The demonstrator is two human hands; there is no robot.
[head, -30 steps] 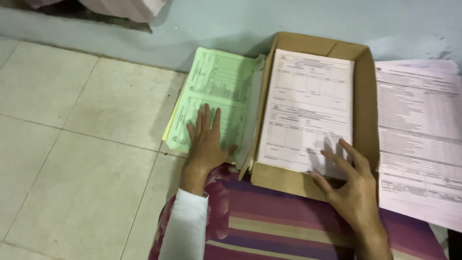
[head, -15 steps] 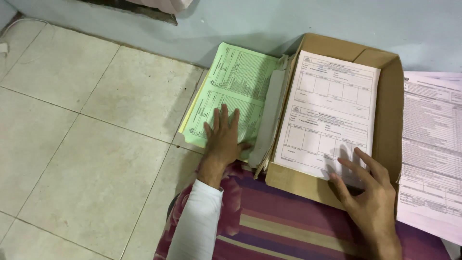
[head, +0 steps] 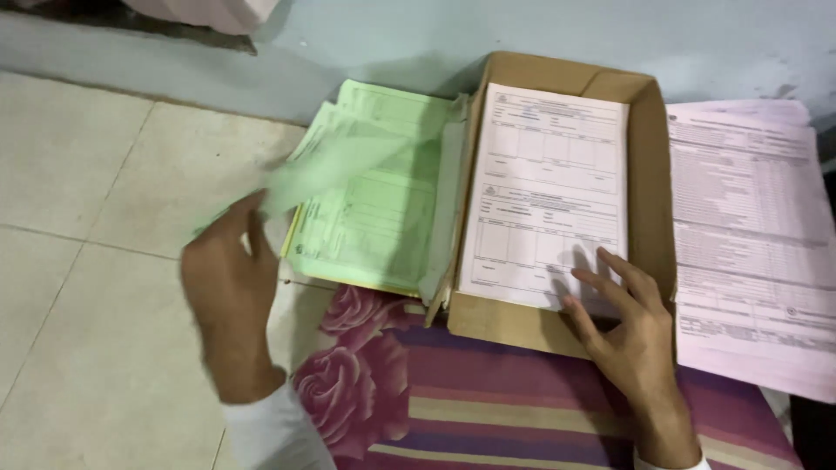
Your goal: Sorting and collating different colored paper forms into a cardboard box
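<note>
Head view, near to far. Closest to us lies a striped purple cloth with pink roses (head: pixel 522 409), spread on the pale tiled floor (head: pixel 78 261).

Our left hand (head: pixel 228 309) is raised over the floor just left of the green stack. Its fingers pinch one thin green printed sheet (head: pixel 335 165), which is lifted, bowed and blurred. Exact finger closure we cannot tell beyond that pinch.

Our right hand (head: pixel 629 326) lies open, fingers spread flat on the white printed forms (head: pixel 549 183) inside the shallow brown cardboard box (head: pixel 649 174), holding nothing.

The stack of green forms (head: pixel 374 226) sits between hand and box, touching the box wall.

Judgement: the sheet is very light, limp and easily creased, so a corner or edge pinch suits it.

Right of the box lies a pile of pink forms (head: pixel 749 235), and beyond is a pale blue wall (head: pixel 392 35).
</note>
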